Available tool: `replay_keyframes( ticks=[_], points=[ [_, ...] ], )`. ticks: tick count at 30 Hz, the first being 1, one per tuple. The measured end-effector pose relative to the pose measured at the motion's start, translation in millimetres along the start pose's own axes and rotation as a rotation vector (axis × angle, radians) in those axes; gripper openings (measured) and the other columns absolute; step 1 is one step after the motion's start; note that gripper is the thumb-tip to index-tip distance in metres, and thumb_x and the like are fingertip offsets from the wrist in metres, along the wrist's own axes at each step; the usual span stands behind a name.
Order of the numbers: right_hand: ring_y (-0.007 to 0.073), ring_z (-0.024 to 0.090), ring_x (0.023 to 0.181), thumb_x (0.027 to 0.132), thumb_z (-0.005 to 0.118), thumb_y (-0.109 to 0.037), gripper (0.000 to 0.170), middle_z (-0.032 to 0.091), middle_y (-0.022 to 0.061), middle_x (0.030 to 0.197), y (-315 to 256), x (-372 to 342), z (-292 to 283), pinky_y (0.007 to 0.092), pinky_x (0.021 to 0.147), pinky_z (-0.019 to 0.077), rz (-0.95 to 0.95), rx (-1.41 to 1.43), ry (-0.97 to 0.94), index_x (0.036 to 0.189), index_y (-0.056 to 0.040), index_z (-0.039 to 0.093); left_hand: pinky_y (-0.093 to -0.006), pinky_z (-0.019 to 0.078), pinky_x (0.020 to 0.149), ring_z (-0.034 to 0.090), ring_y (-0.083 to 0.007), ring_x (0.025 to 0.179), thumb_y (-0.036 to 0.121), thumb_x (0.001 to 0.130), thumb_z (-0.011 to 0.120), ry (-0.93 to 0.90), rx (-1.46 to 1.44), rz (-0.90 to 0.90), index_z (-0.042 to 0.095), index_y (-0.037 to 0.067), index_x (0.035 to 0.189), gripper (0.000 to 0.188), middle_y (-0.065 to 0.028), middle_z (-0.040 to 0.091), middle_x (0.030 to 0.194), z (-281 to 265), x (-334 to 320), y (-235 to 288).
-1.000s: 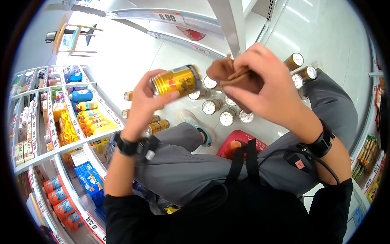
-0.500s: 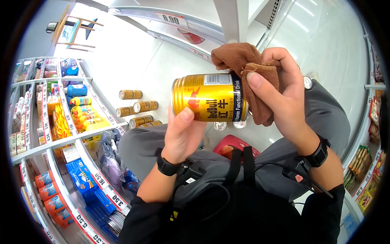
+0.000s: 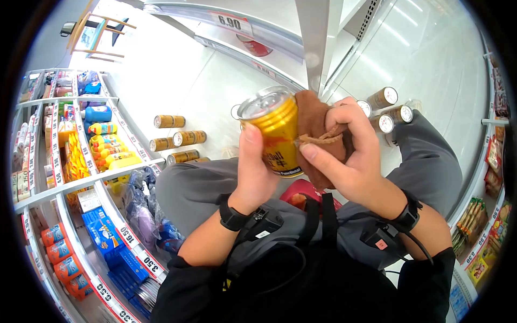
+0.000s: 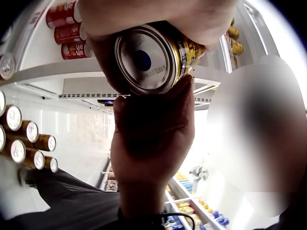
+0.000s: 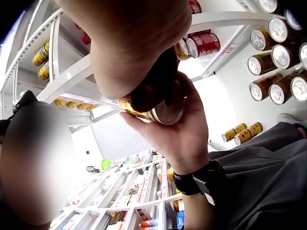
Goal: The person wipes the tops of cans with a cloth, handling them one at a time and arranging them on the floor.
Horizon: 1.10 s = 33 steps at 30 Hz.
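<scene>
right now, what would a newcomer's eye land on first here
Probably the shiny gold can near the centre of the head view, gripped by the left hand. Next, the brown cloth the right hand holds against it, then more cans on the floor to either side.

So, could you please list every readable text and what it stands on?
"Bull", on the gold can
"Functional", on its dark band
"6.90", on the top price tag
"16.50", on a left-side price tag
"3.50", on the next tag
"6.50", on another left-side tag
Other tags, packaging and remaining can print are too small, blurred or hidden.
</scene>
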State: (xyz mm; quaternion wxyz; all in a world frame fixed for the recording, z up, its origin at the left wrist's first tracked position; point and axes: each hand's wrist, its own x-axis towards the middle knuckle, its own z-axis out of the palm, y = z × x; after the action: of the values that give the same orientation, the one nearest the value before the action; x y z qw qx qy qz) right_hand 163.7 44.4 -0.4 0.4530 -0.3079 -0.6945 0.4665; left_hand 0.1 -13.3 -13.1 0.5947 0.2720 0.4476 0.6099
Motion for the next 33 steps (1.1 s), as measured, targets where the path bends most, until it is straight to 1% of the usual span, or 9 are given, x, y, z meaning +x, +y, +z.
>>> replay_keyframes(
  ticks=[2,3,6,7,9,12,17,29,33],
  points=[
    [0.0125,0.049,0.081,0.085,0.074,-0.017,0.029,0.051,0.0028,0.088,1.1,-3.2,2.6,0.0274,0.072,0.0409,0.085,0.180,0.171,0.099,-0.0041,0.052,-0.0330,0.0456,0.099,0.057,-0.0191,0.116,0.059,0.074,0.078,-0.093,0.096,0.116,0.037,0.000,0.139,0.097,-0.0107,0.057,0.126,4.7,-0.7,0.6],
    [0.0078,0.048,0.083,0.092,0.067,-0.018,0.026,0.051,0.0006,0.090,-0.6,-6.5,2.0,0.0252,0.073,0.0418,0.317,0.354,0.173,0.104,-0.0045,0.049,-0.0328,0.0435,0.102,0.055,-0.0181,0.119,0.051,0.069,0.086,-0.124,0.136,0.111,0.036,-0.001,0.140,0.101,-0.0101,0.055,0.128,4.6,-1.2,1.9],
    [0.0066,0.049,0.084,0.095,0.063,-0.017,0.022,0.054,0.0014,0.092,-5.3,2.2,0.6,0.0234,0.073,0.0428,0.240,0.486,0.185,0.106,-0.0044,0.048,-0.0338,0.0406,0.105,0.052,-0.0189,0.123,0.031,0.062,0.094,-0.183,0.157,0.171,0.036,-0.001,0.142,0.104,-0.0104,0.051,0.133,7.5,-2.4,0.7],
    [0.0057,0.050,0.085,0.097,0.061,-0.016,0.021,0.056,0.0020,0.095,-3.4,1.5,1.2,0.0220,0.072,0.0428,0.212,0.490,0.170,0.107,-0.0042,0.048,-0.0338,0.0406,0.105,0.052,-0.0189,0.123,0.031,0.062,0.094,-0.184,0.152,0.169,0.036,-0.001,0.142,0.104,-0.0104,0.051,0.133,4.0,-2.3,1.4],
    [0.0059,0.050,0.085,0.097,0.061,-0.016,0.020,0.056,0.0019,0.095,-4.8,2.6,1.4,0.0224,0.073,0.0429,0.208,0.495,0.158,0.108,-0.0042,0.048,-0.0338,0.0412,0.105,0.052,-0.0197,0.123,0.020,0.055,0.096,-0.293,0.367,0.330,0.038,-0.001,0.141,0.105,-0.0116,0.052,0.133,-4.1,-0.5,3.6],
    [0.0062,0.050,0.085,0.097,0.060,-0.015,0.020,0.055,0.0023,0.095,-6.3,4.4,1.5,0.0232,0.074,0.0430,0.194,0.498,0.145,0.108,-0.0040,0.048,-0.0338,0.0420,0.104,0.054,-0.0205,0.122,0.016,0.051,0.097,-0.314,0.440,0.401,0.041,-0.001,0.140,0.107,-0.0127,0.053,0.133,-4.8,-1.4,8.2],
    [0.0067,0.050,0.086,0.096,0.061,-0.015,0.020,0.054,0.0023,0.097,-5.6,5.9,1.5,0.0231,0.075,0.0429,0.150,0.460,0.127,0.108,-0.0036,0.050,-0.0321,0.0460,0.099,0.058,-0.0204,0.116,0.018,0.049,0.098,-0.316,0.549,0.524,0.044,-0.002,0.138,0.106,-0.0127,0.056,0.129,-5.4,-1.3,11.8],
    [0.0058,0.051,0.084,0.095,0.063,-0.016,0.021,0.055,0.0015,0.094,-7.3,6.2,-0.9,0.0232,0.071,0.0441,0.211,0.536,0.090,0.107,-0.0045,0.051,-0.0317,0.0474,0.098,0.060,-0.0190,0.113,0.021,0.048,0.098,-0.294,0.550,0.495,0.044,-0.002,0.138,0.107,-0.0121,0.060,0.125,-6.6,-3.0,9.4],
    [0.0057,0.052,0.084,0.095,0.063,-0.016,0.021,0.055,0.0013,0.093,-6.4,7.2,-0.1,0.0232,0.070,0.0443,0.178,0.521,0.096,0.107,-0.0048,0.051,-0.0318,0.0472,0.098,0.060,-0.0190,0.113,0.022,0.048,0.098,-0.280,0.530,0.478,0.042,-0.003,0.139,0.109,-0.0128,0.060,0.125,-7.2,-3.6,7.9]
  ],
)
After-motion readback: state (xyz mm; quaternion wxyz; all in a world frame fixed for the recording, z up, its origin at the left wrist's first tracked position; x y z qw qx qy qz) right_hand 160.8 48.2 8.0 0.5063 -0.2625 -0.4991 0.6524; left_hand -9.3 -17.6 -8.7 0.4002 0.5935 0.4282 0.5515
